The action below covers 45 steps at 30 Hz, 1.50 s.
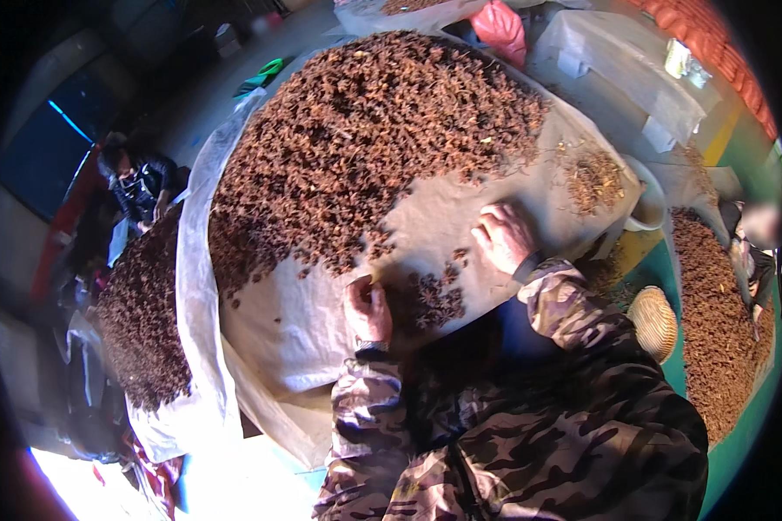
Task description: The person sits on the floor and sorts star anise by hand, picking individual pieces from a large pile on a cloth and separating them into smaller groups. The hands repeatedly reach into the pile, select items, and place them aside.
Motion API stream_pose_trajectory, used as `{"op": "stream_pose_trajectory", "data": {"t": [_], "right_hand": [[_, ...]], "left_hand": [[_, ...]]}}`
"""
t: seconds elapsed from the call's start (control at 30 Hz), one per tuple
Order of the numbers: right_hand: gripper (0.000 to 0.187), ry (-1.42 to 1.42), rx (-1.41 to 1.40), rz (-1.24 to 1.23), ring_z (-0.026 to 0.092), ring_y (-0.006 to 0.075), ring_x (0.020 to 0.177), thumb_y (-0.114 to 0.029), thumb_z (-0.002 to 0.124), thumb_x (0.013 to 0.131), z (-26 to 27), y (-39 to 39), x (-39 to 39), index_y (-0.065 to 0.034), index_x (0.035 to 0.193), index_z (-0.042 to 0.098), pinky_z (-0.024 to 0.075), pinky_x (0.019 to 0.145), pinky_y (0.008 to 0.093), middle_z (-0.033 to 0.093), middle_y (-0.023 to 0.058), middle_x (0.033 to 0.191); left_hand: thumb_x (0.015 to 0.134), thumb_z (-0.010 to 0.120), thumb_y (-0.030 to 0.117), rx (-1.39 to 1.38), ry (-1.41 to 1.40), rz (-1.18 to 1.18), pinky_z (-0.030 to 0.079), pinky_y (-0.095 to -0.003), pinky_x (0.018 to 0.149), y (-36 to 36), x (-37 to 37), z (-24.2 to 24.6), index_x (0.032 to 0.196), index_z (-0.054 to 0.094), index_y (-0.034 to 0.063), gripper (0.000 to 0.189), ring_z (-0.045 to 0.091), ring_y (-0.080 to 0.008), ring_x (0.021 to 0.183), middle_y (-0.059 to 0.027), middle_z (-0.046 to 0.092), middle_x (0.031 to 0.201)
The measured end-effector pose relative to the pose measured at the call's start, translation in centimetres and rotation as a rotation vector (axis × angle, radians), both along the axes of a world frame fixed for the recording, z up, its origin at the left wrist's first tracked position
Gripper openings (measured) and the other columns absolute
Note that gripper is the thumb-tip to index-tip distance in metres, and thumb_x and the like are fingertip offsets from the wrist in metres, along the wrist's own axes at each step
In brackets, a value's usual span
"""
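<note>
A broad heap of dried star anise [378, 124] covers the far part of a pale woven sheet [300, 319] in front of me. At the heap's near edge is my left hand [369, 312], its thumb and fingers curled toward each other; whether a pod is between them is too dark to tell. To the right, my right hand [505, 238] is over the bare sheet with bent fingers, and what they may hold is hidden. Between my hands and my body lies a small loose group of star anise [438, 299]. A pile of thin stems [593, 182] rests near the sheet's right corner.
At the left a person [137, 182] works by another dark heap [143, 319]. A white bucket [648, 195] stands beyond the right corner, near a woven straw hat [653, 324]. Another person [749, 254] is beside a brown heap [717, 325] at the far right.
</note>
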State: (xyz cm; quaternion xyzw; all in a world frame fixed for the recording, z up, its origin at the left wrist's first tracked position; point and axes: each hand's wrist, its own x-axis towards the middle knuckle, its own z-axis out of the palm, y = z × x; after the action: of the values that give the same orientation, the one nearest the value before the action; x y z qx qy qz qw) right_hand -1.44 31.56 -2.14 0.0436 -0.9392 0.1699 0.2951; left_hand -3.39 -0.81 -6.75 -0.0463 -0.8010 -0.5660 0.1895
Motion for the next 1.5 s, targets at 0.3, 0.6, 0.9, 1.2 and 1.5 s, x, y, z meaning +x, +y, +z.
{"op": "stream_pose_trajectory", "data": {"t": [0.3,0.6,0.9,1.2,1.5], "right_hand": [[0.021,0.037,-0.007,0.025,0.058,0.0324,0.106,-0.025,0.070,0.091,0.5,0.1,-0.1,-0.0046,0.093,0.067,0.0476,0.094,0.0464,0.064,0.0108,0.111],[0.019,-0.036,-0.015,-0.009,0.057,0.0335,0.110,-0.022,0.069,0.092,0.6,0.1,0.1,-0.0038,0.098,0.067,0.0467,0.097,0.0462,0.064,0.0124,0.116],[0.019,0.002,-0.020,0.003,0.058,0.0332,0.107,-0.023,0.070,0.092,0.3,0.2,0.1,-0.0047,0.095,0.066,0.0472,0.094,0.0466,0.065,0.0114,0.112],[0.020,0.017,0.014,0.009,0.059,0.0329,0.106,-0.025,0.070,0.092,0.2,0.2,-0.1,-0.0048,0.094,0.067,0.0477,0.094,0.0455,0.064,0.0113,0.112],[0.019,0.044,-0.002,0.017,0.058,0.0322,0.106,-0.022,0.073,0.088,0.3,-0.2,-0.1,-0.0055,0.091,0.065,0.0477,0.093,0.0452,0.064,0.0106,0.110]], "left_hand": [[0.089,0.072,0.025,-0.463,0.030,-0.072,0.052,-0.0483,0.097,0.3,-4.7,4.2,0.125,0.065,0.0036,0.043,0.061,-0.0406,0.110,-0.0208,0.063,0.118],[0.090,0.070,0.021,-0.714,-0.009,-0.153,0.054,-0.0476,0.093,0.5,-4.8,4.1,0.116,0.070,0.0043,0.031,0.065,-0.0398,0.105,-0.0197,0.069,0.109],[0.089,0.081,0.015,-0.003,-0.198,-0.117,0.055,-0.0306,0.073,0.2,-0.4,4.0,0.101,0.068,0.0011,0.022,0.066,-0.0136,0.078,-0.0072,0.071,0.088],[0.086,0.078,0.014,-0.357,-0.007,-0.230,0.055,-0.0397,0.082,0.0,2.4,4.8,0.106,0.070,0.0029,0.024,0.067,-0.0280,0.088,-0.0123,0.070,0.098],[0.087,0.075,0.021,-0.573,-0.033,-0.370,0.055,-0.0453,0.091,4.3,-4.4,7.5,0.120,0.067,0.0064,0.037,0.067,-0.0357,0.103,-0.0161,0.071,0.114]]}}
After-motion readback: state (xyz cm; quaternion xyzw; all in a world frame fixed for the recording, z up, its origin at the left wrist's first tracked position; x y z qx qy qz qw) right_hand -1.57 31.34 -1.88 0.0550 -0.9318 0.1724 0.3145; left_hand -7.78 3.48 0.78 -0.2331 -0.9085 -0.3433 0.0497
